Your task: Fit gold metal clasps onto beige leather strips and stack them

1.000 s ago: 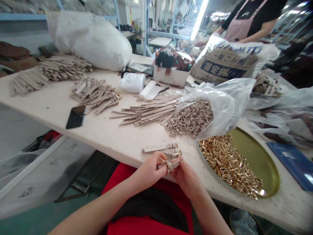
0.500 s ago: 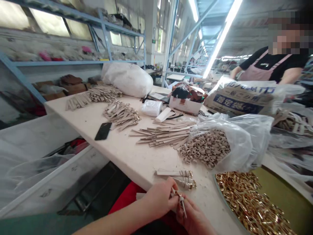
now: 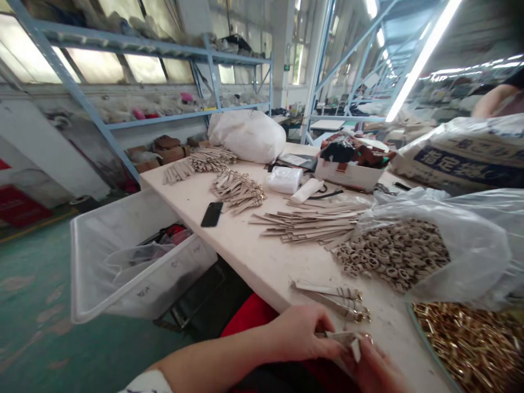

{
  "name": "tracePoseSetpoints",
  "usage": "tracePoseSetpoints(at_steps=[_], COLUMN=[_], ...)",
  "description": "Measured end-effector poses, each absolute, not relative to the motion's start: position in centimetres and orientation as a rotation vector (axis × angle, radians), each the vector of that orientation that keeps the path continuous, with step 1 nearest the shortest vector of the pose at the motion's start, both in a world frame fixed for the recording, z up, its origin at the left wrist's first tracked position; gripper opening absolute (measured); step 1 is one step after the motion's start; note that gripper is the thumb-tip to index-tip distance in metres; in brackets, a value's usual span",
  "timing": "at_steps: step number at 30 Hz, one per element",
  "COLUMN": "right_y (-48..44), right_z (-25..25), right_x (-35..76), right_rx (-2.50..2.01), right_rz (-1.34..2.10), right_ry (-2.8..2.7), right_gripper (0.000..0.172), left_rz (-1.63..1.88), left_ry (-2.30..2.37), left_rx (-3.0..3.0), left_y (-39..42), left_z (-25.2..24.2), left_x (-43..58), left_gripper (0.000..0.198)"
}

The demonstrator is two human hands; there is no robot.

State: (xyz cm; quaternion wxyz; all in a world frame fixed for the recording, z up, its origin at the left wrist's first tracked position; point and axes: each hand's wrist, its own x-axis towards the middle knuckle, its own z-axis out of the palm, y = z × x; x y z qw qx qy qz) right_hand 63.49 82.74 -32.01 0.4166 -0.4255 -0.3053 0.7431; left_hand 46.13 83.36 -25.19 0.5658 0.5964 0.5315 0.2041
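Note:
At the table's near edge, my left hand (image 3: 301, 334) pinches a beige strap (image 3: 355, 349) between thumb and fingers. My right hand (image 3: 379, 370) is closed on the same strap from the other side, and a bit of gold metal shows by its fingertips. Part of the strap is hidden behind the fingers. Just beyond my hands lie a few beige straps with gold buckles (image 3: 335, 297). Farther back are a fan of loose beige strips (image 3: 307, 225) and a heap of small beige loops (image 3: 397, 254) spilling from a clear plastic bag (image 3: 475, 240).
A tray heaped with gold buckles (image 3: 470, 344) stands at the right. Bundled straps (image 3: 237, 191), a black phone (image 3: 212, 214), a white plastic roll (image 3: 307, 190) and a filled box (image 3: 347, 173) are on the table. A white bin (image 3: 110, 305) stands left. Someone's arm (image 3: 491, 101) shows at far right.
The view has swung left, so everything sits farther right and the co-worker is mostly out of frame. Both hands still hold the strap, whose end now points up between them.

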Motion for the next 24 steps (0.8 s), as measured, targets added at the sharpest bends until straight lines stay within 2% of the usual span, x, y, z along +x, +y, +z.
tracePoseSetpoints(at_steps=[5,8,11,14,17,24], right_y=[83.3,83.6,83.6,83.6,83.6,83.4], right_z=[-29.5,-29.1,-29.4,-30.0,-30.6,-31.2], right_x=[63.3,63.3,63.6,63.7,63.6,64.1], right_rx=[-1.315,-1.321,-1.375,-1.453,-1.501,-1.505], right_rz=[1.402,1.489,1.558,1.425,1.321,1.351], right_ry=[-1.048,-1.108,-1.191,-1.252,-1.324,-1.527], right_gripper=[0.026,0.035,0.027,0.021,0.019,0.015], left_rz=[0.571,0.545,0.465,0.424,0.410,0.351], left_ry=[1.103,1.128,1.057,0.972,0.962,0.988], left_rx=[1.200,1.271,1.206,1.105,1.042,1.056], left_y=[83.9,84.5,84.9,85.3,85.6,85.6], left_z=[-26.3,-26.9,-27.3,-27.7,-28.3,-28.5], left_x=[46.7,47.1,47.0,46.5,46.0,46.5], left_gripper=[0.030,0.028,0.030,0.032,0.031,0.032])
